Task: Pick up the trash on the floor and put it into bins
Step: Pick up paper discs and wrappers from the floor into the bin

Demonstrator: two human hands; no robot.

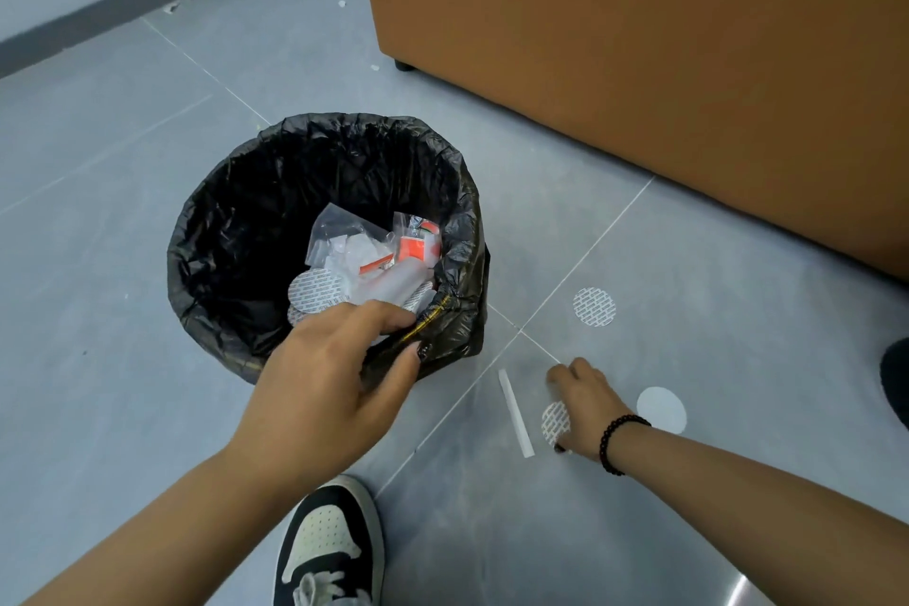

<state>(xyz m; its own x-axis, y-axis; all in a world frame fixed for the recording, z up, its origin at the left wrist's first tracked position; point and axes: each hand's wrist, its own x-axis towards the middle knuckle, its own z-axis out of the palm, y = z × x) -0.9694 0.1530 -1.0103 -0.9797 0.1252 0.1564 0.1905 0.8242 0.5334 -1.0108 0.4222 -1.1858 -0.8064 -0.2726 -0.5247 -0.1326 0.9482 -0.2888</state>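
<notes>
Left hand: your left hand [334, 374] is at the near rim of the bin [206, 231], fingers inside over the edge and thumb outside, the grip clamped on the rim and its black liner.
Right hand: your right hand [583, 401] is down at the floor [123, 123], right of the bin, fingers curled over a printed round seal [555, 423]. Part of the seal shows under the palm; the thumb and fingers appear to pinch its edges, so the grip looks closed on it.
Wrist: a black bead bracelet [617, 440] sits on your right wrist.
Trash on the floor: a white strip [515, 412] lies just left of your right hand, not touching it. A plain white disc [661, 409] lies just right of the wrist. A second printed seal [594, 306] lies farther off, near the tile joint.
Trash in the bin: clear plastic bags, an orange-and-white packet [415, 244] and more printed seals are piled at the bottom, toward the right side.
Bin: it stands on the grey tiles, left of the brown sofa [639, 39].
Foot: your black-and-white shoe [329, 551] is planted near the bottom edge, between your arms.
Far floor: small white scraps [342, 3] lie near the wall's dark skirting.
</notes>
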